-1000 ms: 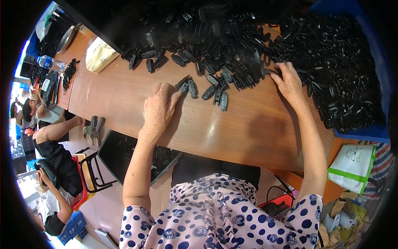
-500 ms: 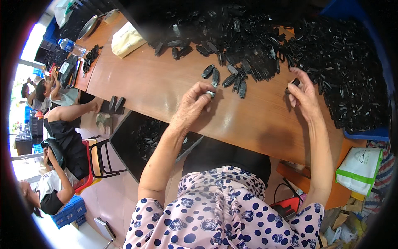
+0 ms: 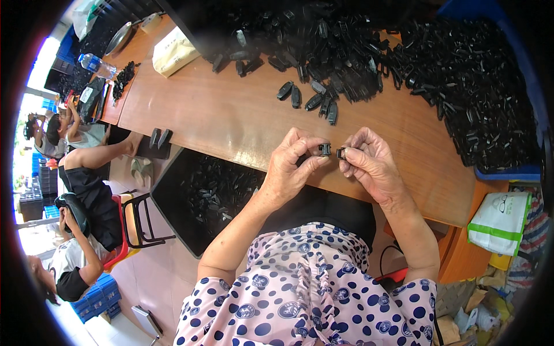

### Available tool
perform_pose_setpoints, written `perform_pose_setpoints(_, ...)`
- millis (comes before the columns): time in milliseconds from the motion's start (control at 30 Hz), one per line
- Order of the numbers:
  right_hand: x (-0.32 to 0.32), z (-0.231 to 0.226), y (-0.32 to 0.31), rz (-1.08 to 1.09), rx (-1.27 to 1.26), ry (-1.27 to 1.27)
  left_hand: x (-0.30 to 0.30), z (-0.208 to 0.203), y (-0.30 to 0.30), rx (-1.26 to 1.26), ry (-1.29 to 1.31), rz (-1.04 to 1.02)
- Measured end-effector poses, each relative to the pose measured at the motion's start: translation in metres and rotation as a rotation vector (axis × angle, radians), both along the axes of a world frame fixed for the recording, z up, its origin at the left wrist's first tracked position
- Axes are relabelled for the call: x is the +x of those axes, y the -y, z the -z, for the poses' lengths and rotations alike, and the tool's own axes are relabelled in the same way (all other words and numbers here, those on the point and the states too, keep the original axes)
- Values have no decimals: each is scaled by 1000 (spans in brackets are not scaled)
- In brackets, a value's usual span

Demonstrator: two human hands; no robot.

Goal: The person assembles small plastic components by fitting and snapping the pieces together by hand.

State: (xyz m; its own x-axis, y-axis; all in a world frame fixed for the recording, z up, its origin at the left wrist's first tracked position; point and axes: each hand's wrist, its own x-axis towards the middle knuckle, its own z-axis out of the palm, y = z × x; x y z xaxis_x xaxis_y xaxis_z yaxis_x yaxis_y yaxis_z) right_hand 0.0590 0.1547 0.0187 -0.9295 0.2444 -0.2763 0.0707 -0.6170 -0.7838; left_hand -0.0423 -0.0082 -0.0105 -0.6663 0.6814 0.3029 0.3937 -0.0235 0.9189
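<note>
The left hand (image 3: 291,167) is raised above the near edge of the brown wooden worktable (image 3: 219,115). Its thumb and fingertips are pinched around a small black plastic clip part (image 3: 325,149). The right hand (image 3: 372,161) is level with it, just beside it, with its fingers closed on a second small black plastic piece (image 3: 341,153). The two pieces face each other in the narrow space between the hands; whether they touch cannot be told.

Beyond the hands, a loose group of black oval plastic shells (image 3: 311,98) lies on the bare tabletop. Behind that group a large heap of black plastic parts (image 3: 323,40) covers the far side of the table. To the right, a further mass of black parts fills a blue plastic tray (image 3: 508,173) at the table's right end.

Below the table edge, to the left of the left forearm, a dark rectangular bin (image 3: 202,190) contains more black parts. A tan paper package (image 3: 172,53) and a clear plastic water bottle (image 3: 97,65) rest at the far left end of the table. A white bag with a green stripe (image 3: 499,222) hangs near the table's right corner. Other persons (image 3: 86,184) are seated at the left on a red-framed chair (image 3: 130,230).
</note>
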Motion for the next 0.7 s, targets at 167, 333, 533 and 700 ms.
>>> perform_pose_setpoints(167, 2, 3, -1, -72, -14, 13, 0, -4, 1, 13, -59, 70)
perform_pose_setpoints(333, 3, 2, -3, -125, 31, 40, 1, -6, 4, -50, -70, 83)
perform_pose_setpoints(533, 2, -12, -5, -218, 281, 159, -1, -10, 6, -72, -325, 89)
perform_pose_setpoints(700, 6, -12, -13, -362, 431, 280, -4, -14, 8, -144, -504, 165)
